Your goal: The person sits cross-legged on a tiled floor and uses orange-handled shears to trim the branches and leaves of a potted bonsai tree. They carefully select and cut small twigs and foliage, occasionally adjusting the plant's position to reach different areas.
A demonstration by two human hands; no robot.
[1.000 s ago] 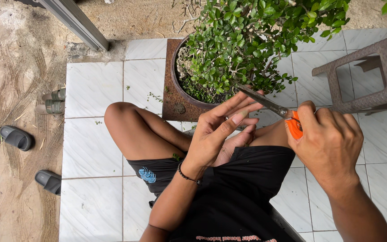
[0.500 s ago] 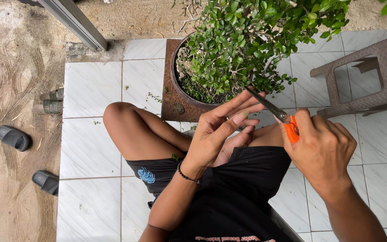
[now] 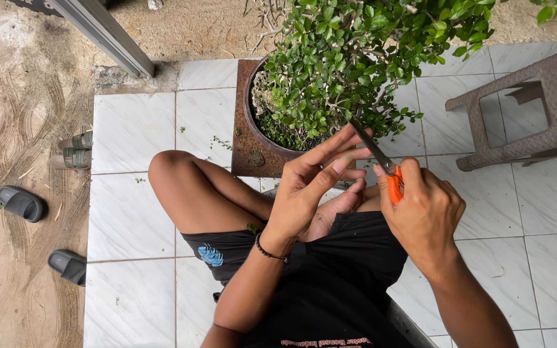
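Note:
My right hand (image 3: 423, 216) grips orange-handled scissors (image 3: 381, 164), blades pointing up-left into the lower leaves of a small bushy potted tree (image 3: 356, 58). My left hand (image 3: 311, 187) is raised beside the blades, fingers spread and extended toward the foliage, holding nothing that I can see. The tree grows in a round dark pot (image 3: 262, 132) standing on a rusty square plate (image 3: 243, 151). I sit on white tiles with my bare left knee (image 3: 166, 171) drawn up next to the pot.
A brown plastic stool (image 3: 536, 109) stands at the right. Sandals (image 3: 75, 149) and dark slippers (image 3: 24, 203) lie on the dirt at the left beyond the tile edge. A grey metal post (image 3: 107, 32) slants at the top left. Leaf clippings dot the tiles.
My right hand with the scissors has shifted left, closer to my left hand and the lower foliage. The left hand has stayed almost still.

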